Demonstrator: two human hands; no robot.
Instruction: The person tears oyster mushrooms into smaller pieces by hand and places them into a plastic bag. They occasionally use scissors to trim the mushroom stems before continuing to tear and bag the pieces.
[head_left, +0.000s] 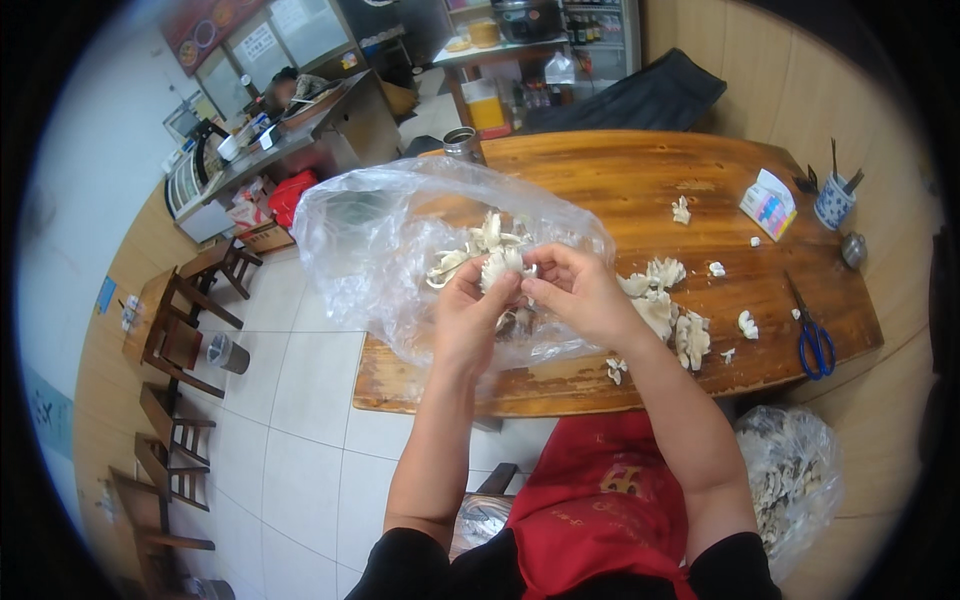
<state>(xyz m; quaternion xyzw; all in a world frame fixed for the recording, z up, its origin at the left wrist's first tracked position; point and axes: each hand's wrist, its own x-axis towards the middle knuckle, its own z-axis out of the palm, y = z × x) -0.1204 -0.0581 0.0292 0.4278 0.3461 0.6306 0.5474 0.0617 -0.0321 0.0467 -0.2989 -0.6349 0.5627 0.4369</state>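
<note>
Between both hands, over an open clear plastic bag, is a pale mushroom piece with its gills showing. My left hand pinches it from the left. At its right edge, my right hand has thumb and fingers closed on it. More mushroom pieces lie in the bag just beyond my fingers. Beside my right forearm, a heap of torn mushroom clusters rests directly on the wooden table. Part of that heap is hidden by the arm.
Blue-handled scissors lie at the table's right end, near small mushroom scraps. Beyond them stand a blue-and-white cup and a tissue packet. A metal canister stands behind the bag. A mushroom-filled bag sits low right. Someone leans at a counter.
</note>
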